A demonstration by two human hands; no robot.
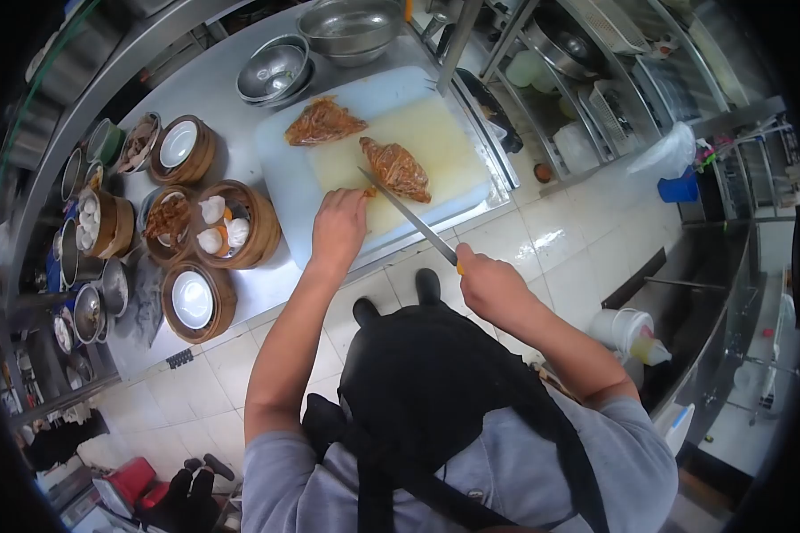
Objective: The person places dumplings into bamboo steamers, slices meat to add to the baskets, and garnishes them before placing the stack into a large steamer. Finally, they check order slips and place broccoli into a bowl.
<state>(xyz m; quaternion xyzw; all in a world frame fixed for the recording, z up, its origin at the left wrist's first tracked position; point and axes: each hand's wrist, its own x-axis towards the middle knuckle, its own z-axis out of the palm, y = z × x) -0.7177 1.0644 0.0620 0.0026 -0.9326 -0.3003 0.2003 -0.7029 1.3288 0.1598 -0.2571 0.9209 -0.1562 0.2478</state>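
White cutting board (453, 147), yellow-tinted across much of its face, on a steel worktop (220, 105). Upon it, two browned pieces of meat:
- Near piece (398, 171), about mid-board, knife alongside its left edge.
- Far piece (322, 123), lying apart, toward the back left.

Knife (409, 214), one: long blade, yellow handle; blade slanting between the near piece and the left hand.

Hands, two, set apart. Right hand (491, 281): closed round the knife handle. Left hand (340, 218): lowered to the board, fingertips at a small brown scrap (370, 191) beside the blade.

Handling notes, by judgement: the step looks like slicing or trimming. Best done with left fingertips curled back from the edge, the near piece steadied so it cannot slide, and the blade drawn in long, even strokes. A greasy surface may slip.

Obscured or uncertain: whether the left fingers grip the scrap or merely rest by it; whether the edge touches meat; most of the knife handle, covered by the grip; the kind of meat.
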